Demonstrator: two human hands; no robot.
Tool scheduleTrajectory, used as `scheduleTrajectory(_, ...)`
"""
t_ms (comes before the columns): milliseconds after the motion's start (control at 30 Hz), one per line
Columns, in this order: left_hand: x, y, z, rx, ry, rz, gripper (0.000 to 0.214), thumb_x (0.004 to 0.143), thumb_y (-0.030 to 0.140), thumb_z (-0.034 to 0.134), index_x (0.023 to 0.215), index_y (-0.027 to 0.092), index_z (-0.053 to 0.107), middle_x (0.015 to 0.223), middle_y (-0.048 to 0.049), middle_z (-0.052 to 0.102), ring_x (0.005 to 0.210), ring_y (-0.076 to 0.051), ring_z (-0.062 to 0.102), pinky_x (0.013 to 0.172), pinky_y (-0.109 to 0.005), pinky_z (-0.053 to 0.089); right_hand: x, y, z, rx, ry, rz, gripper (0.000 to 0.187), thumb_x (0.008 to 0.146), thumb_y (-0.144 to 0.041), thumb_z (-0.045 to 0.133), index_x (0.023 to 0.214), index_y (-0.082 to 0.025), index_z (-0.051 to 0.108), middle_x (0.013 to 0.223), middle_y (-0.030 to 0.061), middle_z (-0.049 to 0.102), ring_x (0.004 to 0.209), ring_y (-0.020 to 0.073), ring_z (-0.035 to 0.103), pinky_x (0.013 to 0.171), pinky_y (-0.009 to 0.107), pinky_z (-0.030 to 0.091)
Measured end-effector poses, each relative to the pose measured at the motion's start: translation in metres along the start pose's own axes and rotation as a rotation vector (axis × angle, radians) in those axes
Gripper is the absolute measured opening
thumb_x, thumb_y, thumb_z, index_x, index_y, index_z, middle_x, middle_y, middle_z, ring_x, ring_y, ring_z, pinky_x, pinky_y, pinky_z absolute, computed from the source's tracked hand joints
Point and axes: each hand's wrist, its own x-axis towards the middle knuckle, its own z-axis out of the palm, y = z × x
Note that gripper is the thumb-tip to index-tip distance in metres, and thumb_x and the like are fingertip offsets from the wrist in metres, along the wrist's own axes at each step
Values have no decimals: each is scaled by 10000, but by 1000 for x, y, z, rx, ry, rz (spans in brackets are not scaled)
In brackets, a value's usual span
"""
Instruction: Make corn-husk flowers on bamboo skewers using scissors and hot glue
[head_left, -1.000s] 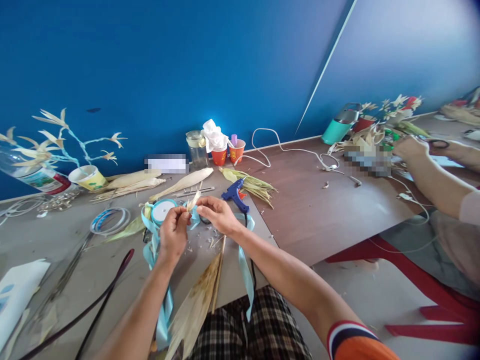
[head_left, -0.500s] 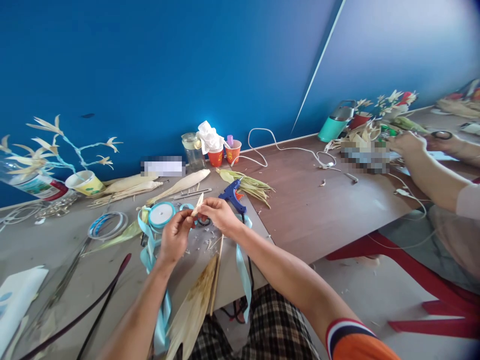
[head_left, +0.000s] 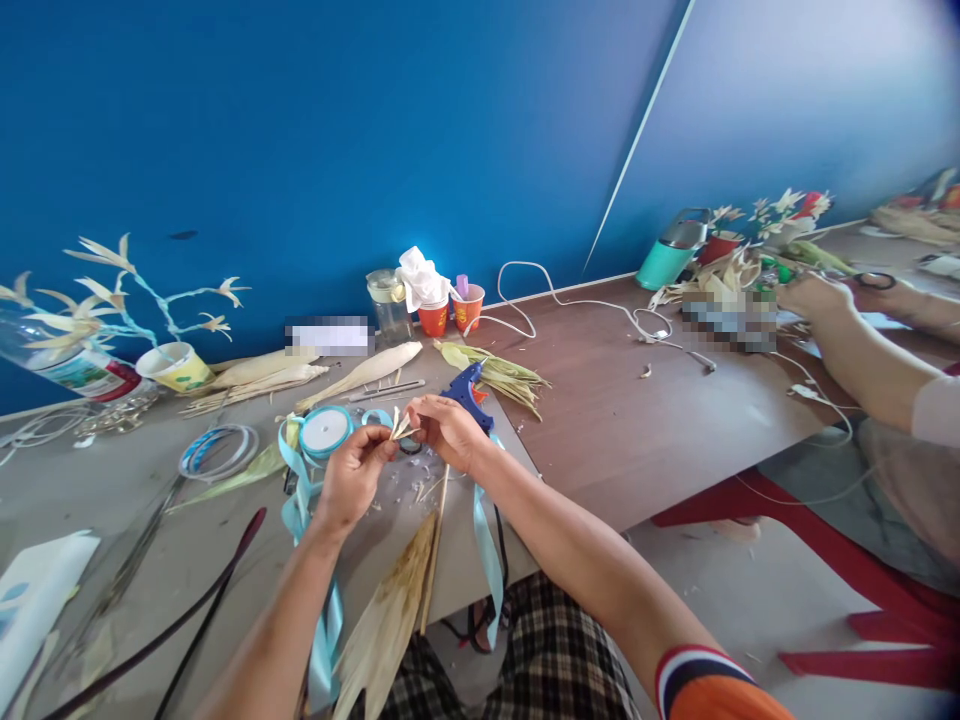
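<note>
- Spool of pale blue ribbon [head_left: 325, 432] lies flat on the worktop [head_left: 600, 450], near the left hand [head_left: 355, 475] and a little beyond it
- That hand is pinched, thumb against fingers, with the base of a small husk flower [head_left: 400, 427] between the tips
- The husk flower is between the two hands, raised over the worktop, off the right side of the left fingertips; its petals splay, one upward and one rightward, so no single long axis stands out; the left hand is the nearer, being in contact
- Right hand [head_left: 448, 430] is just right of the petals, fingers loosely curled towards them; I cannot tell whether its tips touch or hold any
- Blue glue gun [head_left: 465, 388] lies just beyond the right hand, partly hidden by it
</note>
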Motion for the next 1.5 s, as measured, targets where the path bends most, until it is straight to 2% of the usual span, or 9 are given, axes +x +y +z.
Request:
scheduleTrajectory(333,4,-6,-7,-63,197,-30,302,686,454,674,786,189,569,669,13,595,594,-133,567,613,-274,477,2,-2,-6,-55,50,-18,183,648,-303,700,672,-134,633,578,-28,528,501,70,438,507,217,316)
scheduleTrajectory(533,3,-1,-8,-47,173,12,231,757,417,599,752,187,584,642,4,584,601,-136,560,617,-273,481,3,-13,-14,-11,101,-98,188,653,-306,700,665,-134,625,583,-36,525,500,60,441,506,204,327)
scheduleTrajectory(733,2,-3,-9,-38,226,75,223,800,390,545,768,178,606,668,-4,611,578,-124,555,601,-269,490,6,-14,-20,-114,170,-198,191,668,-331,677,673,-148,622,592,-31,529,512,70,443,520,212,351)
scheduleTrajectory(800,3,-6,-9,-42,258,89,213,802,384,550,770,181,607,681,-6,622,586,-125,563,602,-267,491,7,-12,-22,-227,234,-259,190,678,-342,652,666,-155,616,593,-30,529,518,73,439,522,211,344)
scheduleTrajectory(900,4,-13,-9,-77,295,89,184,788,372,584,772,190,604,694,-4,628,616,-131,576,622,-268,492,8,-6,-23,-528,280,-352,186,722,-349,597,678,-169,610,596,-27,529,545,94,450,545,220,358)
scheduleTrajectory(1067,6,-22,-9,-175,330,38,184,730,359,653,781,193,595,672,7,617,609,-134,577,609,-261,470,5,10,-19,-1214,116,-521,149,817,-214,518,759,-180,651,786,33,626,767,152,557,740,260,434)
scheduleTrajectory(1167,8,-24,-9,-214,354,16,210,685,348,693,768,189,582,645,21,592,584,-128,568,585,-251,451,3,17,-15,-1504,60,-487,122,821,-175,551,826,-173,672,850,58,633,841,167,565,785,263,437)
scheduleTrajectory(1300,6,-18,-9,-207,325,21,193,710,350,668,751,185,576,639,17,588,596,-132,567,603,-256,452,2,21,-12,-1743,62,-423,167,831,-216,570,948,-164,677,945,89,620,938,202,546,855,305,416)
scheduleTrajectory(1500,2,-3,-10,-95,250,91,217,806,378,553,720,181,584,662,-5,591,626,-136,555,651,-276,468,1,22,-10,-1888,94,-373,225,859,-264,525,1013,-171,660,1023,103,593,958,229,513,835,336,394)
